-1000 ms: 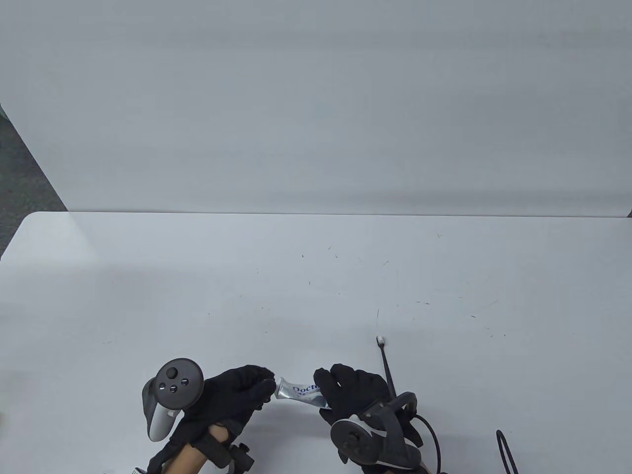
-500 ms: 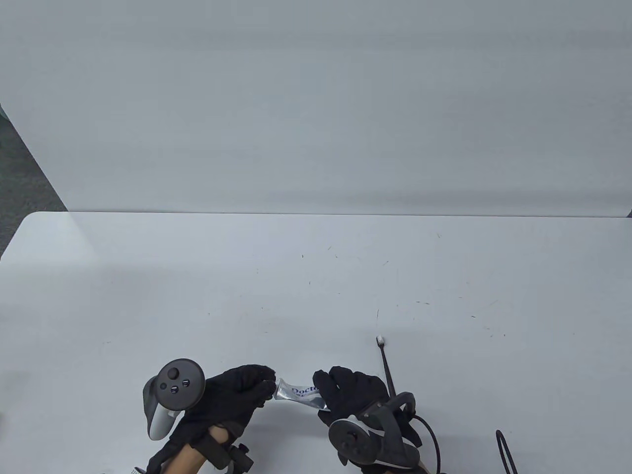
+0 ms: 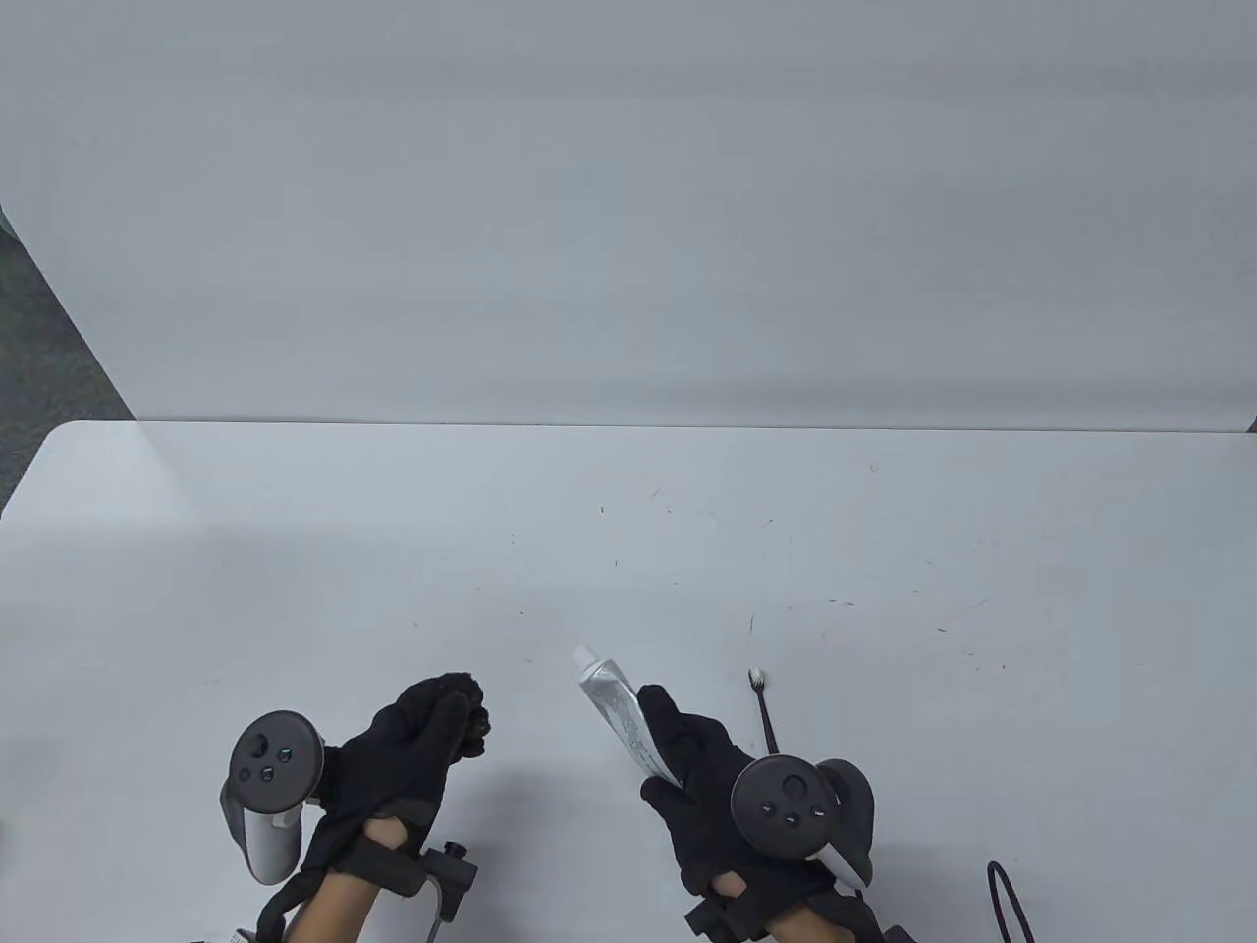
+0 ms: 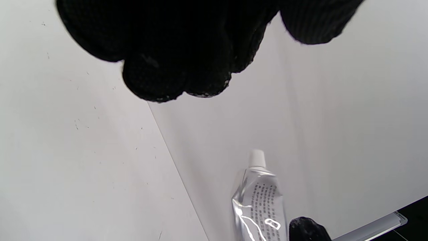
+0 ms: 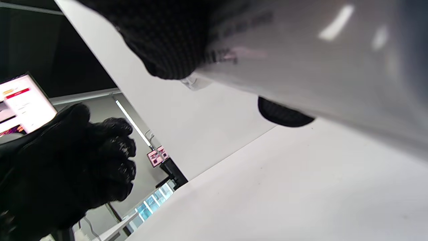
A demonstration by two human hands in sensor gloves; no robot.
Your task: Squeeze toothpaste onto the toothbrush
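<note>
My right hand (image 3: 678, 747) grips a silver toothpaste tube (image 3: 614, 702) by its lower half. The tube's white nozzle end points away from me and to the left, above the table. The tube also shows in the left wrist view (image 4: 260, 197) and fills the top of the right wrist view (image 5: 317, 67). My left hand (image 3: 462, 707) is apart from the tube, to its left, with the fingers curled in tight; what lies inside them is hidden. A black toothbrush (image 3: 766, 712) with a white bristle head lies on the table just right of my right hand's fingers.
The white table (image 3: 628, 550) has small dark specks and a white wall behind its far edge. A black cable loop (image 3: 1007, 899) lies at the near right edge.
My left hand has let go of the tube's end and pulled away to the left, fingers curled. My right hand has turned the tube, so that its nozzle points away from me.
</note>
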